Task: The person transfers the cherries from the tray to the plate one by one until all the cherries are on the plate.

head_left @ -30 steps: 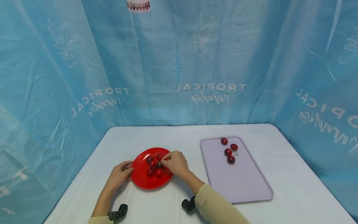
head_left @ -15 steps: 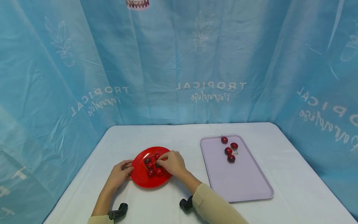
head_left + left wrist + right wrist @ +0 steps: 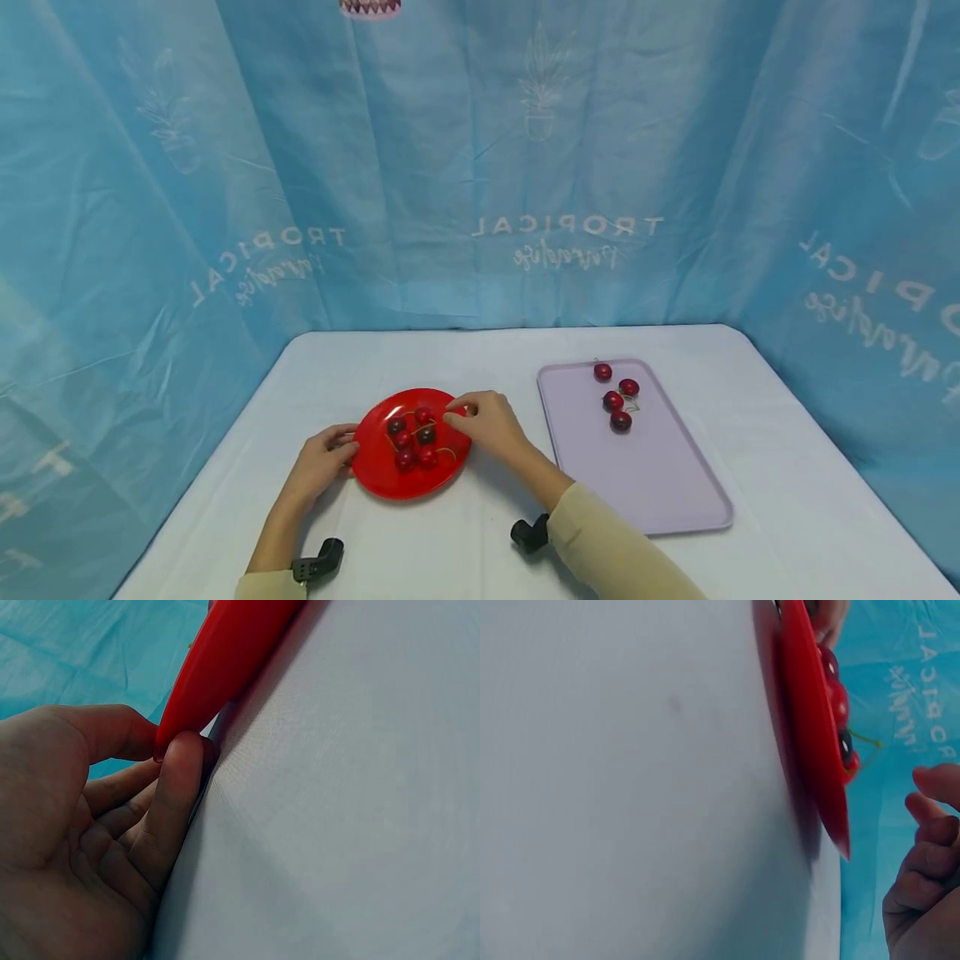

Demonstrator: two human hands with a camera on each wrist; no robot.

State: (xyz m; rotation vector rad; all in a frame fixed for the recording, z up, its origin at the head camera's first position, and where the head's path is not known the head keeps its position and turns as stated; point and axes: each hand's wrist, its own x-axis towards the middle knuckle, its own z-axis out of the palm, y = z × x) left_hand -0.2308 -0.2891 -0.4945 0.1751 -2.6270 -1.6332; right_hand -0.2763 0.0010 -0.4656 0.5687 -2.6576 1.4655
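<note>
1. Blue fabric curtains enclose the back and both sides, printed with pale potted plants and the words "TROPICAL Paradise" in mirror writing.
2. Below them stands a worktop covered in white, its far corners rounded.
3. On its left half sits a round, glossy red plate.
4. Six cherries lie grouped around the middle of that plate, some bright red and some nearly black; several carry thin stems, one of which curves out toward the plate's right side.
5. At the plate's left edge, the left hand pinches the rim between thumb and fingers, as the left wrist view shows up close.
6. Over the plate's right edge hovers the right hand, thumb and forefinger extended with their tips slightly apart, the other fingers bent inward; nothing shows in its grasp, and the right wrist view shows it apart from the plate.
7. Right of the plate, well apart from it, lies a rectangular lilac tray with a low rim.
8. Near its far end rest four more cherries, dark red.
9. Pale yellow sleeves cover the forearms, and each wrist wears a small black camera.
</note>
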